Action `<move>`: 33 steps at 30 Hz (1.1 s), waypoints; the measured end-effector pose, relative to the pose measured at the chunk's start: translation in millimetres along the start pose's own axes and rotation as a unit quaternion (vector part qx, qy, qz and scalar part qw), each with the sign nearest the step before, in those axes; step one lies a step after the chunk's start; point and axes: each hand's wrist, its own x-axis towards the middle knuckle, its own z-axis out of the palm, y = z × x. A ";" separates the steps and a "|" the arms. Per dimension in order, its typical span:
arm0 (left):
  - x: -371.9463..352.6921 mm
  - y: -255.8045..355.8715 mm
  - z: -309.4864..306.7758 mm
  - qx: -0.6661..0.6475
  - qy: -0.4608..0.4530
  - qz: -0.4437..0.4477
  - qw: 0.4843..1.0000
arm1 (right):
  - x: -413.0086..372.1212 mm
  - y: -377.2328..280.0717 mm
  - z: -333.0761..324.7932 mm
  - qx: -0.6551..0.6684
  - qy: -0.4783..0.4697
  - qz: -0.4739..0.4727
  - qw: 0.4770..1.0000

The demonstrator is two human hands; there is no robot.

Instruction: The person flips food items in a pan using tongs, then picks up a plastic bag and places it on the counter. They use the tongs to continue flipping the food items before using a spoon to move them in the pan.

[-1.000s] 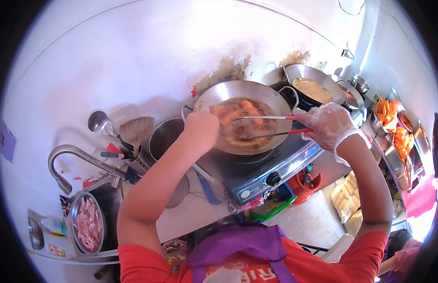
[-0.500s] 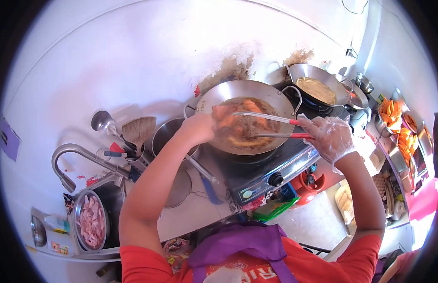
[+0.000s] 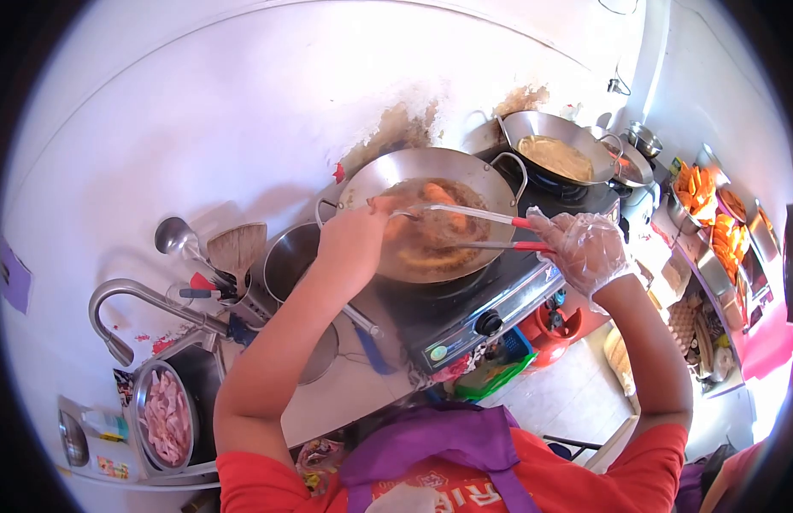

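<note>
My right hand (image 3: pixel 584 250), in a clear plastic glove, grips the red handles of metal tongs (image 3: pixel 482 211). The tongs' two arms are spread apart over a wide steel wok (image 3: pixel 375 175). Bubbling brown oil (image 3: pixel 461 229) fills the wok's middle, with orange-brown pieces of food (image 3: pixel 435 193) frying in it. My bare left hand (image 3: pixel 352 245) is at the wok's left rim, fingers curled toward the oil near the upper tong's tip. What those fingers hold, if anything, is too blurred to make out.
The wok stands on a gas stove (image 3: pixel 490 321). Behind it at right is a second wok (image 3: pixel 576 128) of oil. A saucepan (image 3: pixel 281 261), a utensil holder (image 3: pixel 251 308) and a faucet (image 3: pixel 149 295) are at left, above a bowl of raw meat (image 3: pixel 166 415). Orange slices (image 3: pixel 697 190) fill containers at right.
The view has shifted slightly, so the surroundings appear further left. My left hand sits a little lower in the picture, and the orange piece by its fingers shows less. The tongs remain spread.
</note>
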 end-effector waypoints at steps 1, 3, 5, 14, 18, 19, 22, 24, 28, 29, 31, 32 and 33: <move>-2.5 -0.4 0.2 -0.005 0.015 0.006 1.000 | -0.3 -1.0 -1.4 -0.002 -0.007 -0.003 1.000; 4.1 -5.7 10.1 -0.005 -0.026 -0.005 1.000 | -0.5 -2.7 -4.2 -0.010 -0.007 0.002 1.000; 11.6 -8.4 16.7 -0.024 -0.045 -0.012 0.999 | -0.4 -3.8 -6.5 -0.018 0.000 0.007 1.000; 52.8 4.0 57.1 -0.002 -0.070 -0.030 0.997 | -1.8 1.2 -2.3 -0.020 -0.007 0.012 1.000; 61.8 9.8 45.2 -0.009 -0.161 -0.013 0.987 | -6.3 0.5 -5.4 -0.020 -0.028 0.028 0.999; 64.6 11.2 40.4 -0.015 -0.198 -0.020 0.980 | -8.6 1.2 -9.2 -0.014 -0.031 0.031 0.999; 74.5 -10.0 76.0 -0.132 -0.210 -0.005 0.969 | -19.4 2.9 -19.6 -0.004 -0.024 0.051 0.998; 72.7 -15.3 80.7 -0.174 -0.226 -0.008 0.959 | -27.5 3.7 -24.1 -0.008 -0.030 0.081 0.996; 65.3 -13.1 82.4 -0.225 -0.206 -0.006 0.952 | -36.4 8.8 -31.8 -0.001 -0.106 0.200 0.974; 65.4 -10.9 81.3 -0.218 -0.220 -0.009 0.951 | -41.8 13.9 -29.0 -0.001 -0.102 0.214 0.972; 63.9 0.7 60.2 -0.203 -0.246 -0.014 0.948 | -47.5 19.5 -25.7 0.001 -0.100 0.246 0.964; 64.7 -0.2 64.9 -0.208 -0.230 -0.008 0.951 | -47.1 19.7 -25.7 0.002 -0.101 0.249 0.963; 65.6 0.0 69.8 -0.214 -0.214 0.000 0.953 | -47.2 20.0 -26.2 0.003 -0.103 0.253 0.962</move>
